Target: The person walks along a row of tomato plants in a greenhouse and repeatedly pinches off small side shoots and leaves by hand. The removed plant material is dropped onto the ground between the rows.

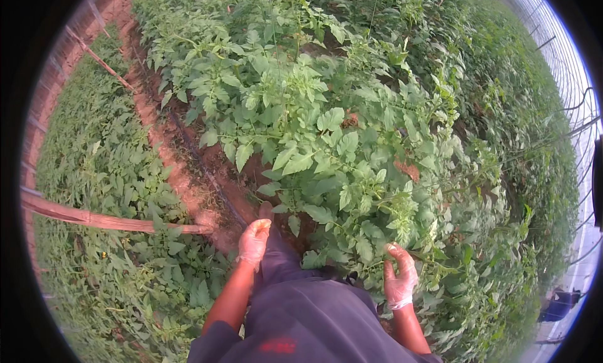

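Note:
Dense tomato plants with broad green leaves fill the ground before me. My left hand, in a clear thin glove, is above my leg at the edge of the soil path. Its fingers are bent together, and whether something small is between them cannot be told. My right hand, gloved the same way, is beside the leafy shoots at the lower right. Its thumb and forefinger are apart, with nothing visible held. Thin green strings run upward from the plants.
A reddish soil path with a dark drip hose runs along the left. A wooden post leans across another plant row. Plastic greenhouse sheeting and a blue container are at the far right.

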Available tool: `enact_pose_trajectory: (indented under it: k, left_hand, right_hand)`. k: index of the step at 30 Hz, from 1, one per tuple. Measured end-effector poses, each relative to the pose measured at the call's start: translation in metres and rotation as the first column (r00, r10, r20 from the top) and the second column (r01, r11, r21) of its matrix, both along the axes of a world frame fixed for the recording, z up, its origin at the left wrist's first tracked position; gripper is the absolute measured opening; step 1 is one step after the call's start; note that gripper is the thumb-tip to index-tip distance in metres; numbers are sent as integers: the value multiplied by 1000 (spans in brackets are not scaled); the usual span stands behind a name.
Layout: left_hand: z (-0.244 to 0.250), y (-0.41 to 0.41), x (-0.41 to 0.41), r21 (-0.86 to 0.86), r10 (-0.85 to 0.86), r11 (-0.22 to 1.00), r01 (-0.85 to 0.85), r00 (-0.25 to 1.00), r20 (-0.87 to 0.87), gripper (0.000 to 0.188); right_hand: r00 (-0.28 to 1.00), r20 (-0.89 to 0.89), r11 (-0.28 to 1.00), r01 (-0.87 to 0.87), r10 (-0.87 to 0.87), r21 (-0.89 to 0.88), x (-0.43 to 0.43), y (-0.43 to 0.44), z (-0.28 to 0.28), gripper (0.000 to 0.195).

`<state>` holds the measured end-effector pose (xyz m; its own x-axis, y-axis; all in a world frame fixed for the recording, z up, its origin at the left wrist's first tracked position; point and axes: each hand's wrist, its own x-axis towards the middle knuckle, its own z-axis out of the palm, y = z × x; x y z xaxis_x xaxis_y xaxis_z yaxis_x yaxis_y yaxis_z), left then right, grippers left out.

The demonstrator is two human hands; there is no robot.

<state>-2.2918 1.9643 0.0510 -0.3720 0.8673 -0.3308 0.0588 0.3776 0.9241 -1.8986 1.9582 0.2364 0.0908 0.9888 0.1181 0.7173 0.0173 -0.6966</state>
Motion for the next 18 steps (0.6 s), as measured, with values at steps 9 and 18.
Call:
enact_pose_trajectory:
  k: [9, 18]
  left_hand:
    - [59, 231, -80, 271, -213, 938, 215, 976, -36, 32]
    - [36, 408, -54, 150, -624, 779, 609, 777, 87, 48]
  right_hand:
    - [980, -104, 985, -162, 168, 62, -174, 167, 36, 45]
    - [783, -621, 990, -116, 42, -79, -295, 345, 61, 61]
